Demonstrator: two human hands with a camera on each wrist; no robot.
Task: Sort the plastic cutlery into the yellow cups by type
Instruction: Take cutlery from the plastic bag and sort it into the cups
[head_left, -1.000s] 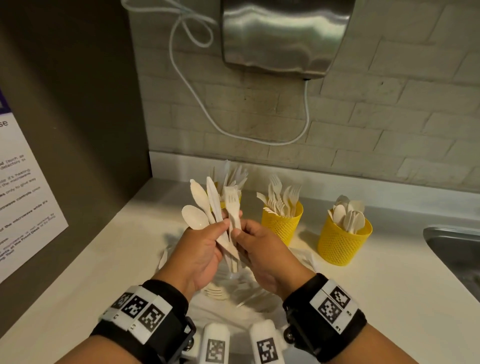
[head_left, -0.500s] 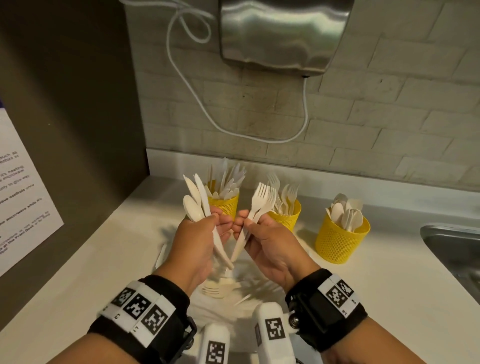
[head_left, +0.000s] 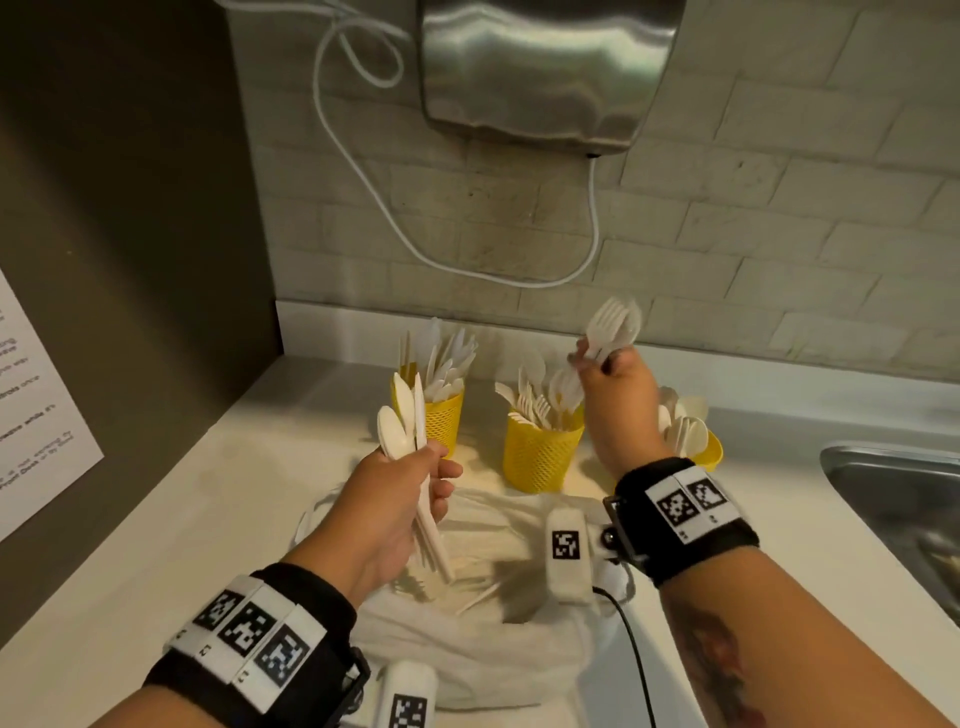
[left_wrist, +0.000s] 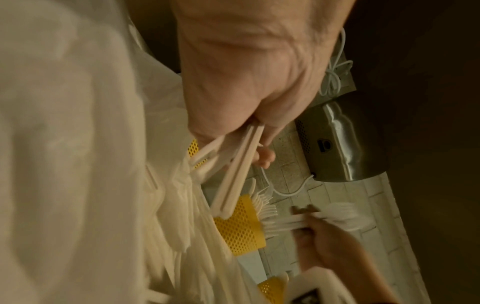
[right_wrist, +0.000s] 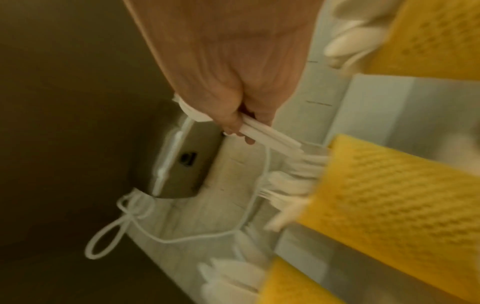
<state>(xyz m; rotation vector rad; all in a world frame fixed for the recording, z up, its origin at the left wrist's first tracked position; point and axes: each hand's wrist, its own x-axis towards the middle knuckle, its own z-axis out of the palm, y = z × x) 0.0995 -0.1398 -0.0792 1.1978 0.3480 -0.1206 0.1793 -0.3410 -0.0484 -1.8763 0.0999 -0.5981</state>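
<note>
Three yellow mesh cups stand along the wall: a left cup of knives, a middle cup of forks, and a right cup of spoons, partly hidden by my right wrist. My left hand grips a bunch of white spoons and knives upright in front of the left cup. Their handles stick out below the fist. My right hand pinches white forks raised above the middle cup. In the right wrist view the fork handles point toward the middle cup.
A white plastic bag with loose cutlery lies on the counter under my hands. A steel dispenser with a white cable hangs on the brick wall. A steel sink sits at the right, a dark panel with a notice at the left.
My right hand pulled the forks out of the bunch and lifted them rightward, above the middle cup. My left hand kept the spoons and knives, lowering slightly.
</note>
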